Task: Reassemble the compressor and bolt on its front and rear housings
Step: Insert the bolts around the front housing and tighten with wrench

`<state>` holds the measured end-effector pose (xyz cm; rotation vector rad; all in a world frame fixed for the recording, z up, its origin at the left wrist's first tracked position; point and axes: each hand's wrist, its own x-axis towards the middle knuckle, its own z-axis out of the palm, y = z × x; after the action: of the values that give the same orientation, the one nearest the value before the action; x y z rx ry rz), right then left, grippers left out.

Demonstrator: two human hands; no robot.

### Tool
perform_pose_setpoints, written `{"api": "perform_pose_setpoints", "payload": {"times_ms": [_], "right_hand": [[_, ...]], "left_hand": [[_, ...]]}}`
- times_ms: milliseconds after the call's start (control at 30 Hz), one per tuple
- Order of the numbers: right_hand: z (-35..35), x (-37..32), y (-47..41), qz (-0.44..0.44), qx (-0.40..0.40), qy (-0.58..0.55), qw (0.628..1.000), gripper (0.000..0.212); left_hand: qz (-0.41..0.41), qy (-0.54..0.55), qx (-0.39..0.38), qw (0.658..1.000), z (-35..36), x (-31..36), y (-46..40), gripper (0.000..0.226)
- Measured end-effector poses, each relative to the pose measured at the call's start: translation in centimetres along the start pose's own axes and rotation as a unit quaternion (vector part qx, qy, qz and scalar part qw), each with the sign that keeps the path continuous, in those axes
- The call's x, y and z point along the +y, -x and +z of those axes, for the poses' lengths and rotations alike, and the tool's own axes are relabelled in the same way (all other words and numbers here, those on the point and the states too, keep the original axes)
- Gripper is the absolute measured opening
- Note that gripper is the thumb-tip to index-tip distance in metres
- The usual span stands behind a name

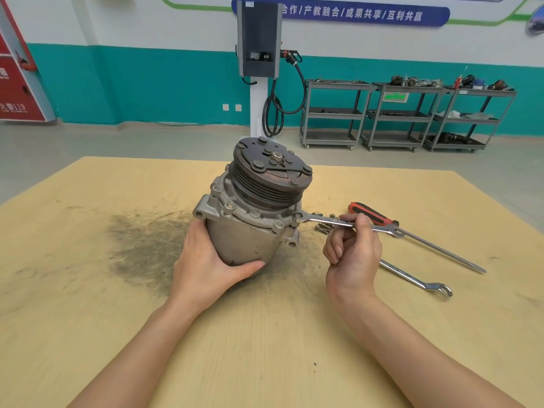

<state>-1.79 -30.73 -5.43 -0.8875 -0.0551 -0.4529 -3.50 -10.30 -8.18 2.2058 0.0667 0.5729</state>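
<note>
The grey compressor (250, 231) stands tilted on the wooden table (88, 290), its dark grooved pulley and clutch plate (272, 169) facing up and away. My left hand (206, 266) grips the lower body of the compressor from the left. My right hand (353, 248) pinches the shaft of a silver combination wrench (329, 220). The wrench's ring end sits over a bolt on the right side of the front housing flange (235, 210). Other flange bolts stand in place around the rim.
A red and black screwdriver (412, 231) lies on the table to the right. A second silver wrench (418, 281) lies nearer me. Loose bolts (322, 226) lie behind the held wrench. A dark grease stain (147, 245) marks the table left of the compressor. Shelving carts stand by the far wall.
</note>
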Motion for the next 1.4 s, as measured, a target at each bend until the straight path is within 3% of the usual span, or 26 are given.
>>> {"api": "perform_pose_setpoints", "payload": {"times_ms": [200,533,700,767,967,1100,1400], "right_hand": [[0.4,-0.3,0.5,-0.029,-0.012,0.026,0.999,0.028],[0.2,-1.7,-2.0,0.194,-0.080,0.016,0.978,0.033],[0.1,-2.0,-2.3,0.227,-0.099,-0.002,0.969,0.031],[0.1,-1.8,-2.2,0.201,-0.089,-0.015,0.975,0.031],[0.2,-0.3,0.0,-0.008,-0.014,0.034,0.999,0.032],[0.3,-0.5,0.0,-0.025,-0.017,0.045,0.999,0.030],[0.2,-1.0,-1.3,0.165,-0.052,0.011,0.985,0.034]], "left_hand": [[0.001,-0.006,0.002,1.000,0.0,0.0,0.0,0.105],[0.000,-0.002,0.004,1.000,0.1,0.0,0.0,0.105],[0.001,-0.002,0.004,1.000,0.1,0.0,-0.1,0.106],[0.001,-0.003,0.006,1.000,0.1,0.0,-0.1,0.108],[0.005,-0.001,0.005,1.000,0.1,-0.1,-0.1,0.109],[0.006,0.000,0.003,1.000,0.1,-0.1,-0.2,0.108],[0.004,0.000,0.003,1.000,0.0,0.0,-0.1,0.111]]}}
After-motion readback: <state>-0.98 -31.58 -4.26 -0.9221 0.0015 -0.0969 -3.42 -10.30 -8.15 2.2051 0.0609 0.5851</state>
